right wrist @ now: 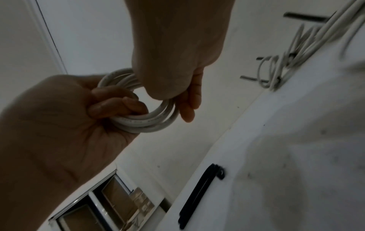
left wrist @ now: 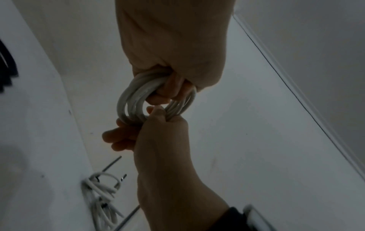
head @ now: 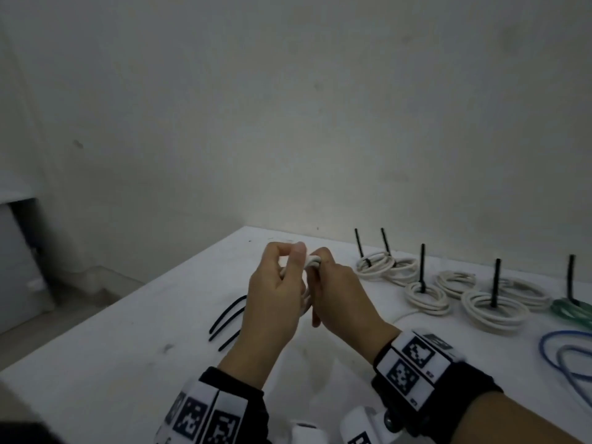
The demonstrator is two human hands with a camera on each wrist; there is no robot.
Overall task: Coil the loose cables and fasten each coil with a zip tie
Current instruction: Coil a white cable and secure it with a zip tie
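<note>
The white cable coil [right wrist: 142,118] is up in the air above the white table [head: 128,363], held between both hands; it looks light, and it is bendy but springy, so I think the loops will want to pop open if a hand lets go; the skin of the cable looks smooth, so it may slip a little. The best place to hold it seems to be right across all the loops at once, squeezing them into one bunch, with a bare bit of the ring left free for a tie.

The left hand [head: 275,299] has its fingers curled round one side of the ring and its thumb pressed on top, so it grips the coil; its wrist is bent up, and the back of the hand faces the person. The right hand [head: 339,299] grips the other side of the ring with its fingers hooked through the middle; it comes in from the right, knuckles up.

The spare black zip ties [head: 227,318] lie flat on the table, just left of the coil and below it; none is on this coil yet. To the right of the coil lie the finished white coils [head: 426,293], each with a black tie tail sticking up; further right lie a green coil [head: 573,310] and a loose blue cable [head: 563,357].
</note>
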